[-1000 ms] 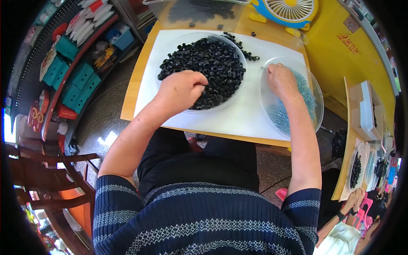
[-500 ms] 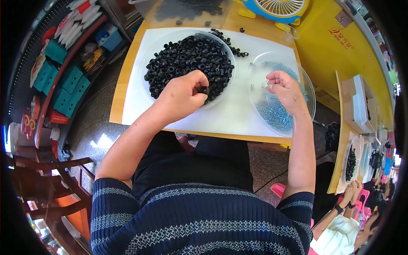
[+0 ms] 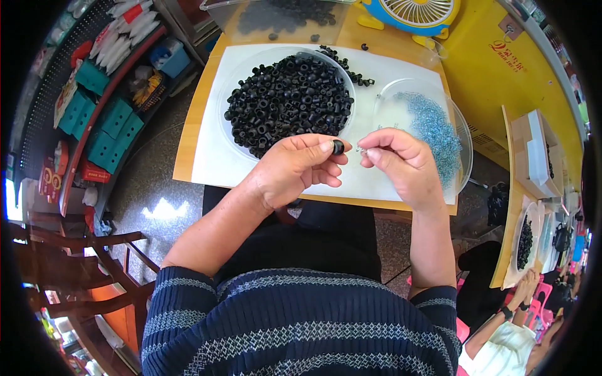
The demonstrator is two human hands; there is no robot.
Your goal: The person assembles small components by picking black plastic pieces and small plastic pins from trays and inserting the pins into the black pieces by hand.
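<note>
Between the thumb and forefinger of my left hand (image 3: 290, 164) is a small round black part (image 3: 338, 147); its other fingers curl loosely below. My right hand (image 3: 406, 168) pinches a tiny clear piece (image 3: 361, 150), too small to name surely, just right of the black part. Both hands meet over the white sheet (image 3: 301, 189) near the table's front edge. Behind my left hand, a round clear tray (image 3: 227, 135) holds a heap of black ring-like parts (image 3: 288, 100). Beyond my right hand, another clear round tray (image 3: 465, 125) holds tiny blue-clear pieces (image 3: 433, 128).
More black parts (image 3: 359, 78) lie loose behind the heap, before a clear bin (image 3: 342, 31). A blue-and-yellow fan (image 3: 417, 15) stands at the back right. Shelves (image 3: 94, 156) line the left, with a wooden chair (image 3: 81, 269) below. Another person's hands (image 3: 527, 287) show at a table on the right.
My left hand has come out of the black heap with a black part, moving right and nearer. My right hand has left the blue-clear pieces and moved in beside it.
</note>
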